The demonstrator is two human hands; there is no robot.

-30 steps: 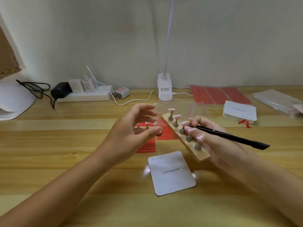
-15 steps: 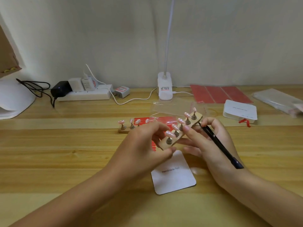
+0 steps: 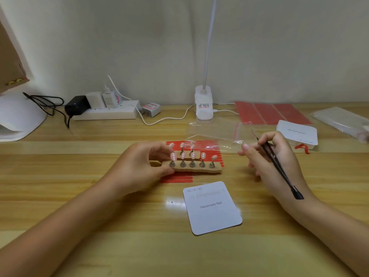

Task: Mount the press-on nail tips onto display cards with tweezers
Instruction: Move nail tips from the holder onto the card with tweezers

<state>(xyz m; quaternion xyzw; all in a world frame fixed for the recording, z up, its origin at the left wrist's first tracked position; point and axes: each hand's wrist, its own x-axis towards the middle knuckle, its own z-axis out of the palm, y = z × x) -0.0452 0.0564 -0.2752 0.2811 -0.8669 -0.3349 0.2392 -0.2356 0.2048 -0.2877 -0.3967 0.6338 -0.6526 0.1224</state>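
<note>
A wooden tabletop [image 3: 79, 196] fills the scene, running to a pale wall at the far side. At far left a white lamp base [image 3: 18, 118] sits beside a white power strip [image 3: 105, 112] with several plugs in it; a white clip lamp [image 3: 204, 105] stands far centre. Red adhesive sheets [image 3: 269, 112] lie far right, with a stack of white cards [image 3: 297, 132] just near them and a clear plastic bag [image 3: 215, 129] left of that stack.

Near centre lies a white display card [image 3: 212, 208] printed "Handmade Nail", flat on the wood and apart from both hands. Beyond it, the left hand [image 3: 143, 166] grips the left end of a wooden nail stand [image 3: 197, 168] between thumb and curled fingers. Five pale pink nail tips [image 3: 192, 155] stand upright on small metal pegs along it. A second wooden stand [image 3: 187, 153] sits directly behind, partly hidden by the first and by the hand, with more pink tips on it. Both stands lie over a sheet of red strips [image 3: 209, 150].

The right hand [image 3: 273, 162] is right of the stands, not touching them, fingers curled round black tweezers [image 3: 277, 166] whose tips point far and left. Whether the tweezer tips hold anything cannot be told.
</note>
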